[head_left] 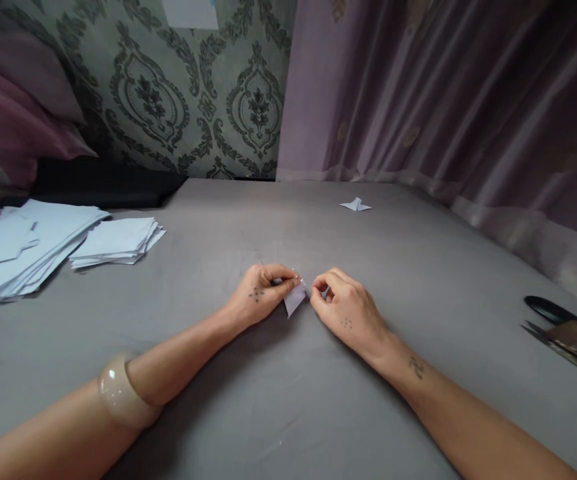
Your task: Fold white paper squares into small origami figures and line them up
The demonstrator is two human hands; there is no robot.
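Between the thumb and forefinger of my left hand (261, 293) is a small folded piece of white paper (294, 300), with a pointed flap hanging down. My right hand (345, 303) is curled into a pinch at the paper's right edge, its thumb and forefinger tips meeting at a narrow end of it. The upper folds are partly covered by my left fingers. Farther back on the right of the grey surface (248, 227) lies a finished-looking folded paper figure (356, 205) with two pointed wings.
At the left are a stack of large white sheets (43, 247) and a smaller stack of cut paper (115, 241). Behind them lies a black cloth-like item (103, 183). Scissors (551, 337) and a black-handled object (551, 310) sit at the right edge. A purple curtain (368, 93) borders the back right.
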